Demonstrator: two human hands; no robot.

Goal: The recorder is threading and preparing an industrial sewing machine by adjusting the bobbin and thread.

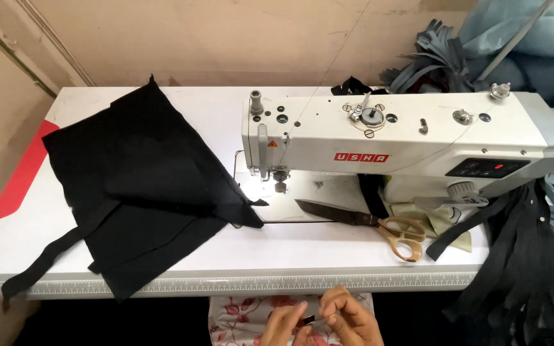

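A small black piece (310, 318) — probably a fabric tab or label, though it is too small to tell — is pinched between both hands low in the view, just below the table's (328, 256) front edge and over a floral-print lap. The left hand (283, 323) and right hand (347, 317) both close their fingertips on it, so the step in hand looks like fingering or folding this bit; any next move would call for a steady pinch. On the table lie black cloth (142, 192), tan-handled scissors (379, 225) and a white sewing machine (405, 138) — it bears a red rectangular badge on its front and a small orange triangular warning sticker near the needle.
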